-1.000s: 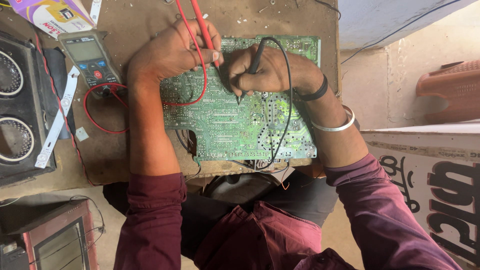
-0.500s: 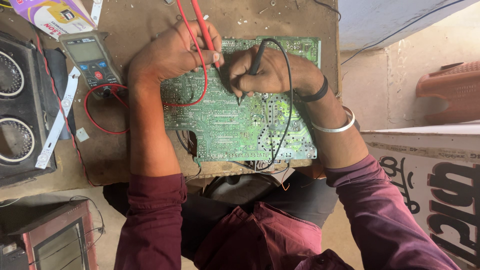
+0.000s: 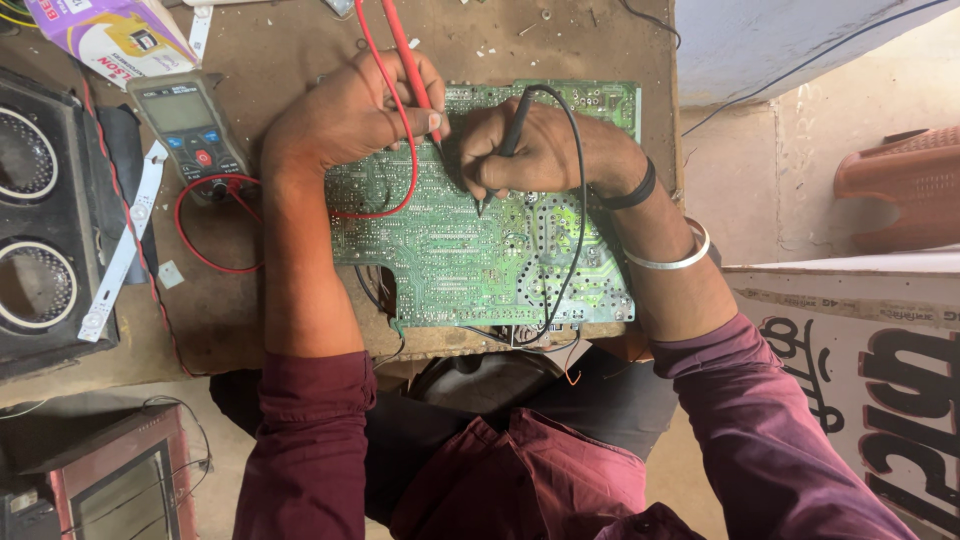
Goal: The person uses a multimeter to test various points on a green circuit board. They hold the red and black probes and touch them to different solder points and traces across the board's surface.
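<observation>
Your left hand (image 3: 350, 115) is closed around a slim red plastic test probe (image 3: 412, 62), its tip pressed to the solder side of the flat green printed circuit board (image 3: 470, 255) that lies on the brown wooden bench (image 3: 300, 40), near its front edge. Your right hand (image 3: 535, 150) is clamped pen-style on a thin black probe (image 3: 505, 150), tip down on the board just right of the red one, so both hands sit close together, almost touching. The board looks light, stiff and fragile, with sharp solder points, so hold it by its bare edges if you move it. The probes look light and smooth; grip them on the insulated barrels. The red lead (image 3: 200, 230) loops left to a grey handheld multimeter (image 3: 190, 125) beside a black speaker box (image 3: 40, 215).
</observation>
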